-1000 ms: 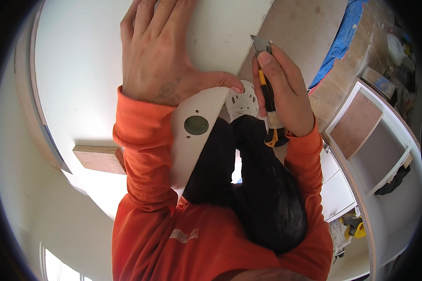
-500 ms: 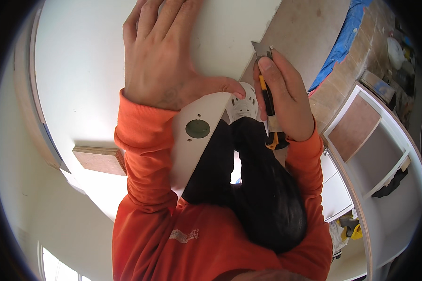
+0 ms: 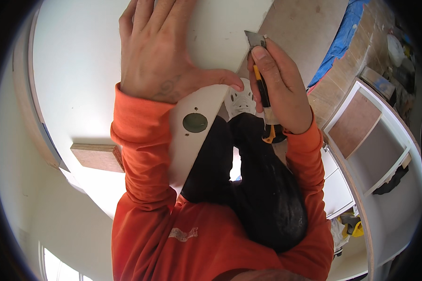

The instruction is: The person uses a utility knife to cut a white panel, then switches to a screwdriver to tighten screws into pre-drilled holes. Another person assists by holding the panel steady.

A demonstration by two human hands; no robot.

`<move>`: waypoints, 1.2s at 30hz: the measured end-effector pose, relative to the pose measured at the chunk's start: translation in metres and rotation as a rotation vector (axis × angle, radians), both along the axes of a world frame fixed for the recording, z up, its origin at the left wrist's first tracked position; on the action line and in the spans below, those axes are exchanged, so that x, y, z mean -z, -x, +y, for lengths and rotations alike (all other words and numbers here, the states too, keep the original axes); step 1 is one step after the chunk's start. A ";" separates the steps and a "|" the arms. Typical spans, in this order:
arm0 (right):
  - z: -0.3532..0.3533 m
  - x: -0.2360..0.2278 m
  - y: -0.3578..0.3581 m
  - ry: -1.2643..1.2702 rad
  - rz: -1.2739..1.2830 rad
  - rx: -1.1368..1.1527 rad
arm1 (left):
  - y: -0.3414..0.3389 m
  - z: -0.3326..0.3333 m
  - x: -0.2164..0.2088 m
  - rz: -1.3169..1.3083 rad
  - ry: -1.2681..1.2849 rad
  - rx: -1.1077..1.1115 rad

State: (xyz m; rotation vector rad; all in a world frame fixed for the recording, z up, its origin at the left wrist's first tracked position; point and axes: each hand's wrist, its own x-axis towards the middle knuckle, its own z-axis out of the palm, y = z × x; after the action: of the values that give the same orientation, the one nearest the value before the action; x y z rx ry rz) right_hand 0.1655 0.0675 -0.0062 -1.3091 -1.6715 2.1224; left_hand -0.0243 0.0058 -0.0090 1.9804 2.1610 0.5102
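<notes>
While the left hand (image 3: 162, 58), fingers apart, lies on the flat white panel (image 3: 220, 35), fingers of the right hand (image 3: 276, 77) clamp a black-and-yellow utility knife (image 3: 263, 93) at the panel's right edge, probably light, stiff, best held by its handle (image 3: 268, 115).

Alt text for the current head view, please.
A person's right hand holds a yellow-and-black utility knife, its blade at the edge of a white panel. The left hand lies on the panel, beyond a round hole in it; a wooden block sits farther left.
</notes>
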 end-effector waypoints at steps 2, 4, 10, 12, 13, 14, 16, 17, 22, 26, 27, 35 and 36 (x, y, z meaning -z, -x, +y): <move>-0.001 -0.002 0.000 -0.024 -0.013 0.001 | -0.002 0.000 -0.006 0.011 0.064 -0.024; -0.004 -0.003 -0.004 -0.036 -0.020 -0.015 | -0.002 0.000 -0.005 0.008 0.050 -0.018; -0.005 -0.006 -0.004 -0.021 -0.014 0.009 | 0.000 0.000 -0.003 -0.004 0.027 0.000; -0.003 -0.005 -0.001 -0.074 -0.003 -0.003 | 0.001 -0.001 -0.001 0.002 0.010 0.006; 0.001 -0.002 0.001 -0.103 -0.003 -0.025 | 0.000 -0.001 -0.004 0.004 0.045 -0.009; 0.003 -0.002 0.003 -0.132 -0.003 -0.045 | -0.001 0.000 -0.007 0.001 0.070 -0.021; 0.002 -0.003 0.003 -0.047 -0.015 -0.016 | -0.004 0.002 -0.013 -0.010 0.111 -0.039; 0.001 -0.004 0.003 -0.004 -0.021 -0.001 | -0.004 0.003 -0.015 -0.019 0.126 -0.047; -0.003 -0.007 -0.006 0.014 -0.023 -0.016 | -0.003 0.001 0.000 0.063 0.055 -0.062; -0.012 -0.009 -0.005 -0.026 -0.058 0.054 | -0.005 0.000 0.000 -0.075 -0.161 0.089; -0.015 -0.008 -0.006 -0.010 -0.031 0.129 | -0.008 0.000 -0.002 -0.131 -0.205 0.124; -0.008 -0.001 -0.010 -0.025 0.068 0.234 | -0.016 0.010 0.010 -0.249 -0.292 0.242; -0.007 0.000 -0.010 -0.020 0.051 0.197 | -0.016 0.009 0.010 -0.263 -0.291 0.222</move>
State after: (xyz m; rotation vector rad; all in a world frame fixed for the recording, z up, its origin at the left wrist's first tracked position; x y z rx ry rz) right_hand 0.1756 0.0604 -0.0063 -1.3408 -1.4737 2.0032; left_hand -0.0081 0.0146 -0.0191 2.1178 1.7666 1.0305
